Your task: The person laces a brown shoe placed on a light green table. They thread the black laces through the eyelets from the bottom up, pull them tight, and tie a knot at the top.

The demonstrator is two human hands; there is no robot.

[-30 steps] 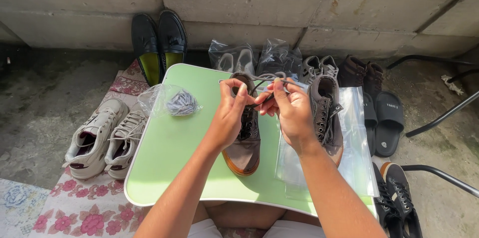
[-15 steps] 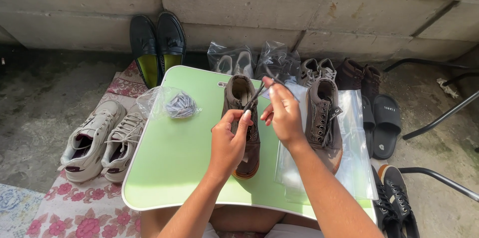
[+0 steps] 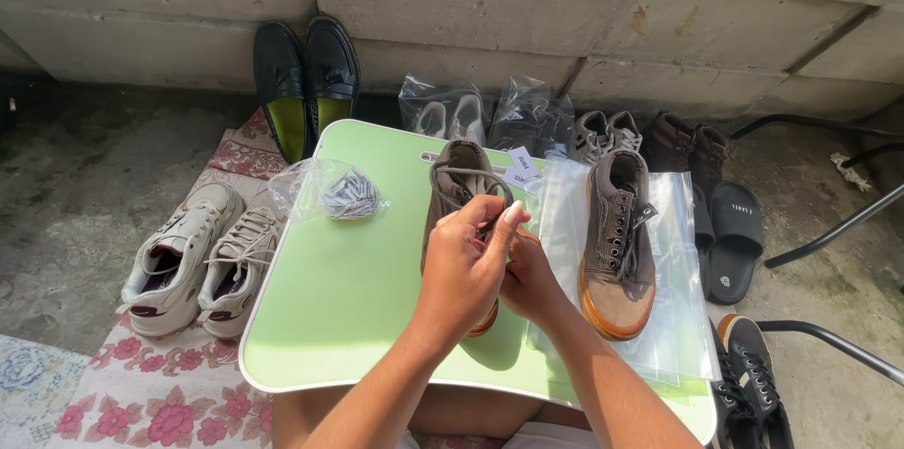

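Observation:
A brown sneaker (image 3: 459, 176) with loose grey laces lies on a light green lap table (image 3: 348, 289), toe toward me. My left hand (image 3: 466, 265) is over its middle, fingers pinched on the lace. Tucked partly behind it, my right hand (image 3: 529, 278) grips the same shoe from the right side. The matching brown sneaker (image 3: 617, 242) with an orange sole rests on clear plastic bags (image 3: 678, 317) to the right.
A small plastic bag of laces (image 3: 339, 193) lies on the table's left. Beige sneakers (image 3: 202, 256) sit on a floral mat (image 3: 151, 402). Black loafers (image 3: 306, 82), bagged shoes (image 3: 452, 115), grey shoes, brown boots (image 3: 683, 143), black slides (image 3: 734, 237) and a black sneaker (image 3: 753, 383) line the concrete wall.
Both hands came down from the shoe's top with the raised laces to its middle, closer to me. The laces now lie looser over the shoe's opening.

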